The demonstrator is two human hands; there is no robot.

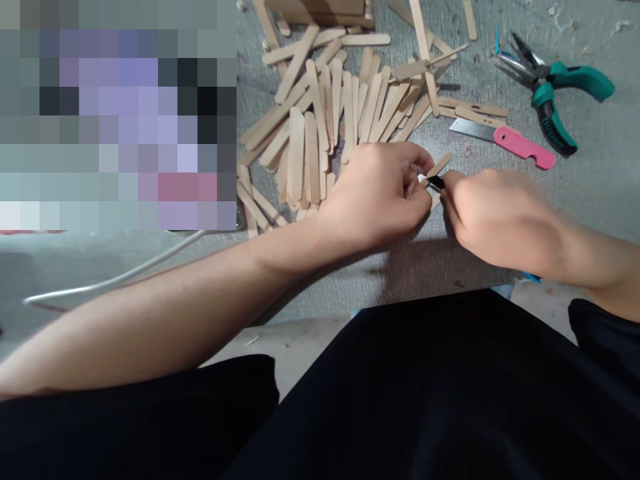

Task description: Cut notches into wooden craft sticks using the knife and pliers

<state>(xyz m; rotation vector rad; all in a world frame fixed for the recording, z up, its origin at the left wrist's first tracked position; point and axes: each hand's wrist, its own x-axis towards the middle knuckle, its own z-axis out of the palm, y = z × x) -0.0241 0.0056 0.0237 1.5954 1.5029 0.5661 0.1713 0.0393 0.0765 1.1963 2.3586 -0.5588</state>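
My left hand (377,190) is closed, its fingertips curled around a short wooden craft stick (443,163) that pokes out between the two hands. Right beside it, my right hand (500,207) is closed around a small black tool (436,182), mostly hidden by the fingers; I cannot make out its exact kind. The tool's dark end lies across the stick at my left fingertips. A heap of craft sticks (311,153) spreads over the grey table (405,267) just beyond my left hand.
Beyond my right hand lies a pink-handled knife (525,148) with its blade exposed. Green-handled pliers (545,83) rest with their jaws apart at the upper right. More crossed sticks (425,67) lie at the back. A white cable (110,280) runs along the left.
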